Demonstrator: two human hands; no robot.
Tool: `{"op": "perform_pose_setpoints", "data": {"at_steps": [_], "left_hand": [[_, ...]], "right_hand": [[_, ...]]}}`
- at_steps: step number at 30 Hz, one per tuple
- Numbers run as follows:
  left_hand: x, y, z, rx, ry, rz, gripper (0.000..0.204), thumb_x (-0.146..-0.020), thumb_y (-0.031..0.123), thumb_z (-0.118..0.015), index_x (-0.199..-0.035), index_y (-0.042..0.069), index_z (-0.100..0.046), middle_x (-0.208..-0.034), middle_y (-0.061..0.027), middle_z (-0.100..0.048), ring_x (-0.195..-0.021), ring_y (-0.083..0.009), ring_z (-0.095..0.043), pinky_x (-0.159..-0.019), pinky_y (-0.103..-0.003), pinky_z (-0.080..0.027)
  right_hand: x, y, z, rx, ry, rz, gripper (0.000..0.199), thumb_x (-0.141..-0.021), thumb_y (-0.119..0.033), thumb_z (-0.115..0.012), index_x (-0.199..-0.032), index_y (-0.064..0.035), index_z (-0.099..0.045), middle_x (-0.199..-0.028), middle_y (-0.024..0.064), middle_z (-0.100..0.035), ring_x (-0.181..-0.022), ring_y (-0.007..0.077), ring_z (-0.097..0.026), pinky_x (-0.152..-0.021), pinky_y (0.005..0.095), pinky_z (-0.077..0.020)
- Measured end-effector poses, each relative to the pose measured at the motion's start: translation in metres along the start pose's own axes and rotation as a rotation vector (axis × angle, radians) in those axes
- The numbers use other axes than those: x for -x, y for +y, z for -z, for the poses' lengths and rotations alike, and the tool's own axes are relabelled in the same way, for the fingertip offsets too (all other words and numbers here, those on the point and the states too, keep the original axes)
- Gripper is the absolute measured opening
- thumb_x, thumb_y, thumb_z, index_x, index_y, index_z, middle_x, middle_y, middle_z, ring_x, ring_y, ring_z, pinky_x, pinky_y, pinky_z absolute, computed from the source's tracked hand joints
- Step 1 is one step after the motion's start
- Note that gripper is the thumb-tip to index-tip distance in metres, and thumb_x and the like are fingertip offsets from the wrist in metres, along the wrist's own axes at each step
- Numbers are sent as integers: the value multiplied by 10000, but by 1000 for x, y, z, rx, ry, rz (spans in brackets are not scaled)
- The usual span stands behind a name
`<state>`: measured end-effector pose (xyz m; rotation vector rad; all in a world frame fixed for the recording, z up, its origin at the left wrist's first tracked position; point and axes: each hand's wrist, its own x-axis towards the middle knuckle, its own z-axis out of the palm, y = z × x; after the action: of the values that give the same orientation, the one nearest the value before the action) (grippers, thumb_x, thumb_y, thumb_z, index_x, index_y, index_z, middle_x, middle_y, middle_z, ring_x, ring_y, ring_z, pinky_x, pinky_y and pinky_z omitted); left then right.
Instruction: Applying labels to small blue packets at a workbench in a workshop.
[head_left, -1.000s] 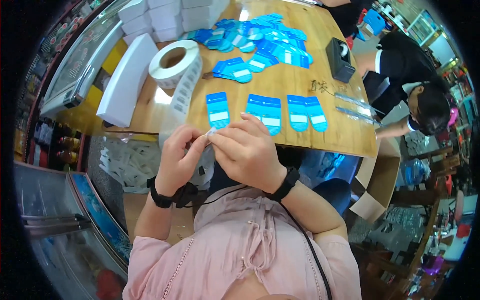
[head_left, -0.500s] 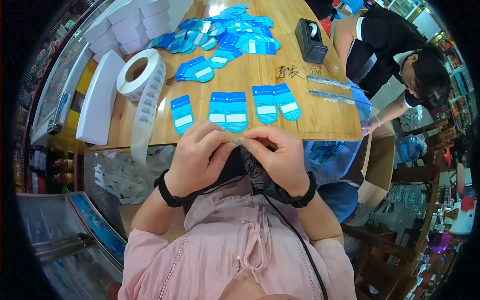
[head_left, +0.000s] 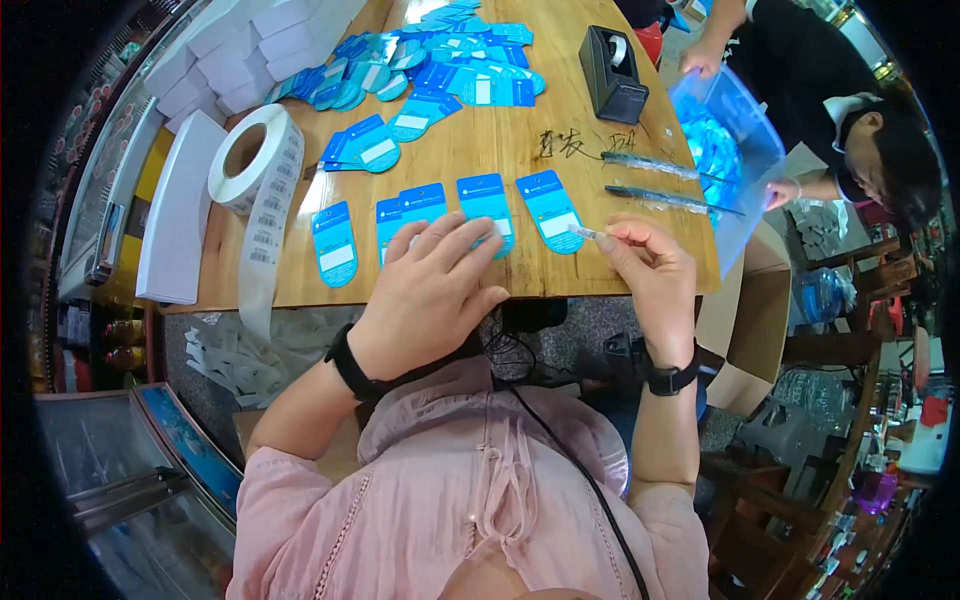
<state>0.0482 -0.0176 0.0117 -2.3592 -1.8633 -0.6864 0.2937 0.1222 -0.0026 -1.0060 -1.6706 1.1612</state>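
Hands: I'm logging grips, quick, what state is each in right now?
Left hand: open, over some cards.
Right hand: closed, holding a label.

Blue cards [head_left: 548, 208] look smooth, the wooden table [head_left: 490, 140] glossy.

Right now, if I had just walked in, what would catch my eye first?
Probably the heap of bright blue, round-ended cards at the far end of the yellowish wooden table. Nearer lies a row of similar blue cards: the left hand covers the middle ones, and the right hand pinches a small white label by the rightmost. At left sits a thick white label roll.
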Motion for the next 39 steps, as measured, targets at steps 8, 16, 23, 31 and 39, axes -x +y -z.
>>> {"op": "perform_pose_setpoints", "data": {"at_steps": [8, 16, 23, 31, 39], "left_hand": [[-23, 26, -22, 115, 34, -43, 568, -934, 351, -781, -1424, 94, -649, -1392, -98, -598, -1357, -329, -525, -1169, -512, -383], [-6, 11, -12, 60, 4, -48, 533, -929, 369, -784, -1376, 105, -666, -1366, -83, -582, -1330, -311, -524, -1189, -539, -347], [-4, 8, -15, 78, 43, -57, 562, -884, 354, -814, -1366, 104, -671, -1312, -63, -586, -1288, -282, -547, -1185, -534, -364], [4, 4, -18, 48, 78, -73, 590, -832, 328, -842, -1354, 103, -685, -1281, -30, -588, -1231, -226, -570, -1177, -524, -377], [7, 5, -22, 20, 126, -66, 605, -838, 338, -835, -1375, 107, -680, -1290, -31, -586, -1216, -228, -568, -1163, -512, -384]], "right_hand": [[-11, -13, 2, -92, -87, -234, 171, -1002, -154, -817, -1139, -60, -775, -916, -29, -730, -701, 38, -612, -623, 196, -478], [-22, -27, 6, -11, -231, -361, 196, -1005, -198, -814, -1142, -67, -763, -877, -38, -725, -686, 27, -614, -606, 182, -484], [-30, -33, -12, 33, -302, -343, 184, -1003, -181, -810, -1106, -34, -768, -847, -23, -712, -650, 26, -598, -552, 183, -446], [-42, -38, -27, 72, -411, -427, 212, -991, -163, -815, -1104, 10, -766, -830, 2, -717, -636, 33, -597, -549, 190, -461], [-40, -36, -30, 19, -344, -399, 215, -983, -153, -822, -1116, 9, -775, -814, 7, -721, -630, 37, -620, -536, 189, -484]]}}
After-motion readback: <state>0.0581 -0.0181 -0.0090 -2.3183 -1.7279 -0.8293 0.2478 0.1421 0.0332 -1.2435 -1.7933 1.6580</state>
